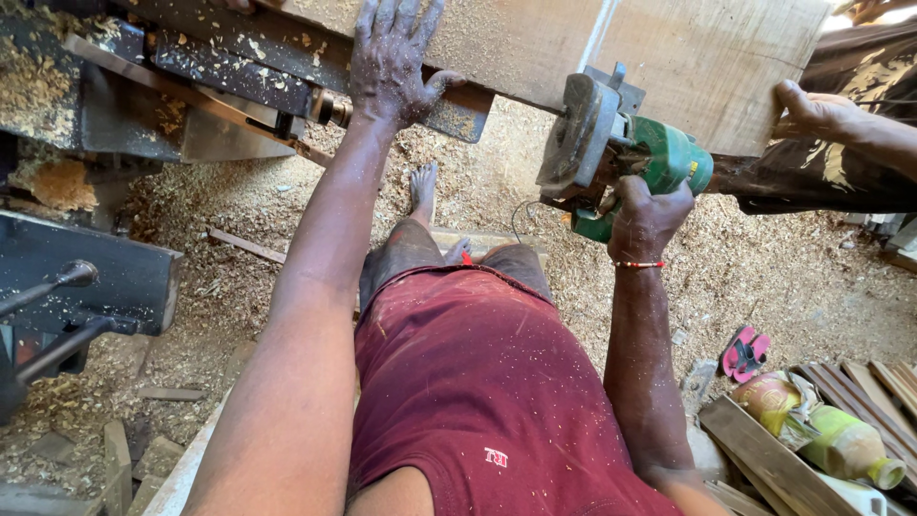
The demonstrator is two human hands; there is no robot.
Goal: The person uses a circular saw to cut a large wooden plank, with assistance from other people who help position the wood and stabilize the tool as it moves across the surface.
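Overhead, the right hand (648,215) is clenching the green electric hand planer (626,158) against the wide pale wooden plank (707,57), whose long axis is running leftward under the flat, released left hand (392,57).

The left hand (392,59) lies flat on the wooden plank (707,57), upper centre. The right hand (648,218) grips a green circular saw (626,158), right of centre.

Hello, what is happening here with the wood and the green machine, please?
A person stands over a wide wooden board in a workshop. The left hand lies flat on the board, fingers spread. The right hand grips a green power tool set against the board's near edge. A second person's hand holds the board's right end. Sawdust covers the floor, with a pink sandal and bottles nearby.
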